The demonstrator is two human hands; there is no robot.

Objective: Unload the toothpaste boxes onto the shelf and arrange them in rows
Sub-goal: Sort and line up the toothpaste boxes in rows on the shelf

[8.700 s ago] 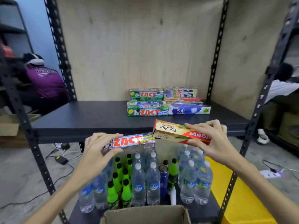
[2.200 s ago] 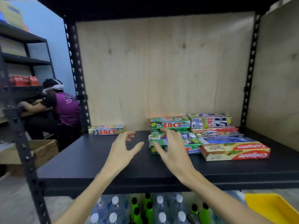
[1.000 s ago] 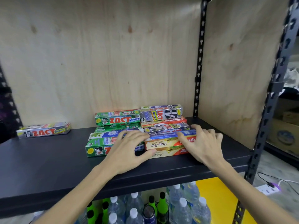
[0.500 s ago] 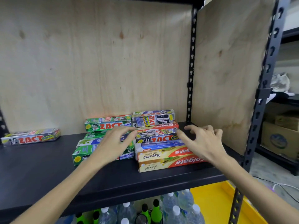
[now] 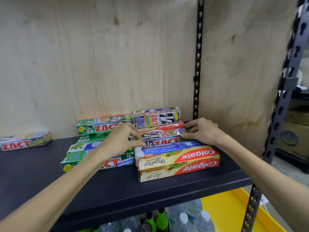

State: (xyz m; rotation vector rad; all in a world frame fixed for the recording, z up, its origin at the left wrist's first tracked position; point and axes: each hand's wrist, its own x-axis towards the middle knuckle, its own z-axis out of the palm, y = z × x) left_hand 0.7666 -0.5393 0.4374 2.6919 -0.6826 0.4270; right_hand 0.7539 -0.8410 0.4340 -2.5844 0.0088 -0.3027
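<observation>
- Two stacks of toothpaste boxes sit side by side on the black shelf [image 5: 117, 186], pushed toward its right rear corner; taking the Colgate box [image 5: 178, 163] as the landmark, it is the biggest carton and lies at the front of the right stack.
- The green Zact Whitening box [image 5: 123, 162] touches the Colgate box's left end and fronts the left stack, with more green Zact boxes behind and above it.
- Just behind the Colgate box lies a blue Safi box [image 5: 170, 147], and behind that the silver Zact Smokers box [image 5: 164, 136] now being handled.
- Well to the left of the Colgate box, near the back panel, a lone silver Zact box [image 5: 25, 142] lies apart from either stack.
- The left hand [image 5: 120, 139] pinches the left end of the handled box with curled fingers; the right hand [image 5: 202, 131] curls its fingertips round the right end.
- Judged from this, the step is squaring that box into its row. To do it well: keep both ends level, press evenly so it slides parallel to the Colgate box, and stop once its ends line up with its neighbours.
- Pushing one end harder would skew it and nudge the upper Smokers box [image 5: 155, 118] behind.
</observation>
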